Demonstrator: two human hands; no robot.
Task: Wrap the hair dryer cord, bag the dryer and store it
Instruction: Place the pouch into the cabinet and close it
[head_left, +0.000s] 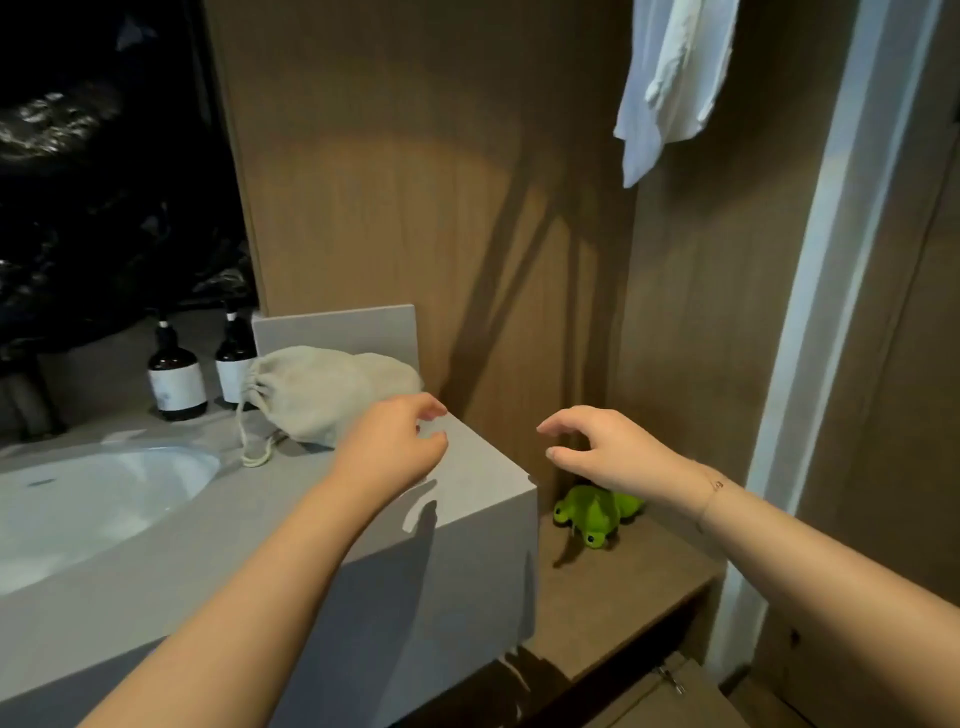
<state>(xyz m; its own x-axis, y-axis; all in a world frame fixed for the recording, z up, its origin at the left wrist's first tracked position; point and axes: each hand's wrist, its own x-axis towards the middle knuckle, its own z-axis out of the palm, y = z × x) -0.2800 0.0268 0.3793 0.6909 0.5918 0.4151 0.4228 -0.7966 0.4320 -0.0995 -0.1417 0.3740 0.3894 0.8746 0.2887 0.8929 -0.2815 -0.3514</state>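
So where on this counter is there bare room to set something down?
Bare counter runs from the drawstring bag to the front corner, under the left hand. The strip between sink and front edge is also free. The back is crowded: two bottles beside the bag.

Bag (317, 395): matt beige cloth, cord drawstring; counter (483, 467): smooth matt grey; sink (93, 499): glossy white; wall (415, 208): wood grain; bottles (176, 376): dark glossy, paper labels.

Brown wood-panel walls (415, 182) rise ahead of my reach, lit by a warm patch. Left of my grip, a grey counter (182, 545) with a white basin (78, 499). Below right, a low wooden shelf (623, 587).
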